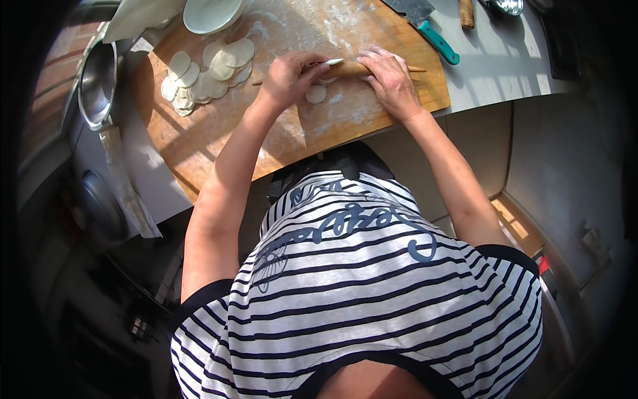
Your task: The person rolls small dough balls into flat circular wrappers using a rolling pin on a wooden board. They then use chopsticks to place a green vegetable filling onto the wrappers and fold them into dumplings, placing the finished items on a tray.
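Observation:
A slim wooden rolling pin (351,70) with tapered ends lies across the floured wooden board (219,144). My right hand (391,77) is laid over its right part, fingers over the wood. My left hand (294,75) is above the pin's left part and pinches a thin piece of dough (335,62) between thumb and fingers; most of that piece is hidden by the hand. Just below the pin, a small dough round (315,94) lies on the board. To the left, several flat dough wrappers (212,82) overlap in a loose pile.
A white bowl (212,17) stands at the board's back left. A cleaver with a green handle (438,42) lies at the back right, its blade over the board's edge. Left of the board is a metal pan (97,82). A wooden handle (466,14) lies on the counter.

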A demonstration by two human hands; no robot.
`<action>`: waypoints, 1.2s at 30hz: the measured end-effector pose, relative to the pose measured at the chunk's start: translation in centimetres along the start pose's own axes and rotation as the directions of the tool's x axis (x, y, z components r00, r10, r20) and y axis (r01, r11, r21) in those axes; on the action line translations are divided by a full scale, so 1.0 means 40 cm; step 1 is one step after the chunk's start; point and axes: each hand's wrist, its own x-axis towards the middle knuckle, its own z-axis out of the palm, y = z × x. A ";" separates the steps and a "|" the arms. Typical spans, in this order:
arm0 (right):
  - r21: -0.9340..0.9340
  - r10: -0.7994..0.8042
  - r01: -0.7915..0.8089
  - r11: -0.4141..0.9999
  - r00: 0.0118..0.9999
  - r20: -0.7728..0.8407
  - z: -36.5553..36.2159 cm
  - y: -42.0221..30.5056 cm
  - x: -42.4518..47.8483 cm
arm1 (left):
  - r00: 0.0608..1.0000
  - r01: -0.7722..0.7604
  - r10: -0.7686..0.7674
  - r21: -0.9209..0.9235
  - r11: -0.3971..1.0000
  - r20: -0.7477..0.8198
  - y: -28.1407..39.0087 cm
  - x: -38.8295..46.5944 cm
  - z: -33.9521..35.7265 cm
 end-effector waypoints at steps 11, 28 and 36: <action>0.111 -0.051 0.055 0.992 0.998 -0.044 -0.050 -0.031 0.008 | 0.939 -0.127 0.034 0.253 0.959 0.343 -0.006 0.140 -0.062; -0.262 -0.040 0.050 0.964 0.998 0.045 0.059 0.103 0.147 | 0.940 0.149 0.113 0.685 0.713 -0.322 -0.103 0.036 -0.009; -0.107 -0.003 0.013 0.994 0.995 0.097 -0.003 0.029 0.014 | 0.977 -0.050 0.166 0.623 0.780 -0.131 -0.057 -0.101 0.014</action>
